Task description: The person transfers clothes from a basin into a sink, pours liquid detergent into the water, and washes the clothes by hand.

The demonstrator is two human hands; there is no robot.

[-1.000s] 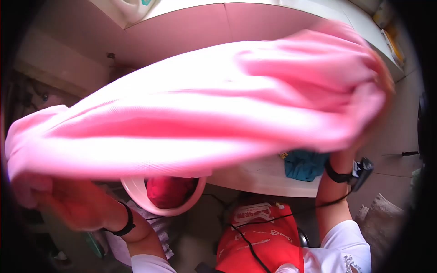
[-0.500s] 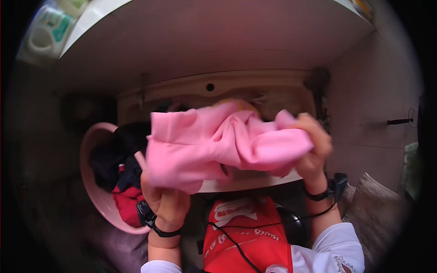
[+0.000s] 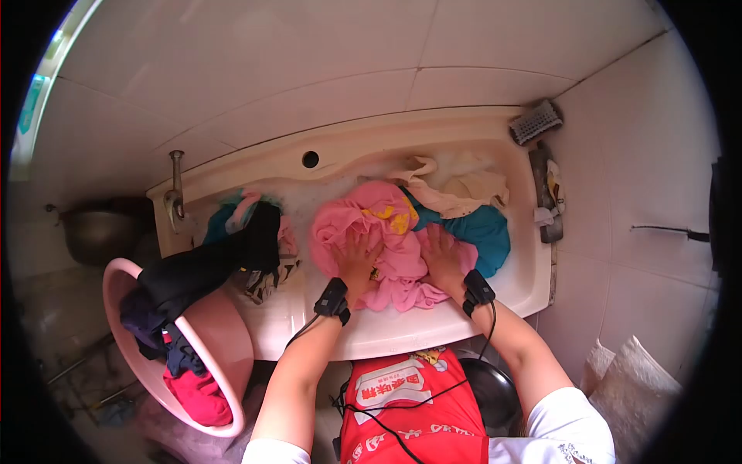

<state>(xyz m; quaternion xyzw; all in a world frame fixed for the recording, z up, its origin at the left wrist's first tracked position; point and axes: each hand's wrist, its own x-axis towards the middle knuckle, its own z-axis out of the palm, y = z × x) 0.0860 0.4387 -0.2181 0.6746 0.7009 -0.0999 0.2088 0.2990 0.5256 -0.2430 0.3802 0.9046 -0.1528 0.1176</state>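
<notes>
Both hands lie on a bunched pink garment (image 3: 338, 220) with a yellow print, inside a wide cream sink (image 3: 286, 329). My left hand (image 3: 355, 264) rests on its left half with fingers spread, and my right hand (image 3: 444, 259) presses flat on its right side. Neither hand grips the cloth. Just beyond my right hand lie a teal cloth (image 3: 483, 236) and a beige cloth (image 3: 464, 192). Left of the pink garment, a patterned cloth (image 3: 261, 284) lies under a black garment (image 3: 205, 267), which stretches over the rim of a pink basin.
The pink basin (image 3: 241, 336) with dark and red clothes stands at the sink's left. A metal tap (image 3: 176, 189) rises at the back left. A scrub brush (image 3: 536, 122) sits on the back right corner. Tiled walls enclose the back and right.
Both hands have brought the pink garment down from mid-air into the sink. Their grip on its ends has loosened into flat, spread fingers. The view has shifted too, showing more of the sink.
</notes>
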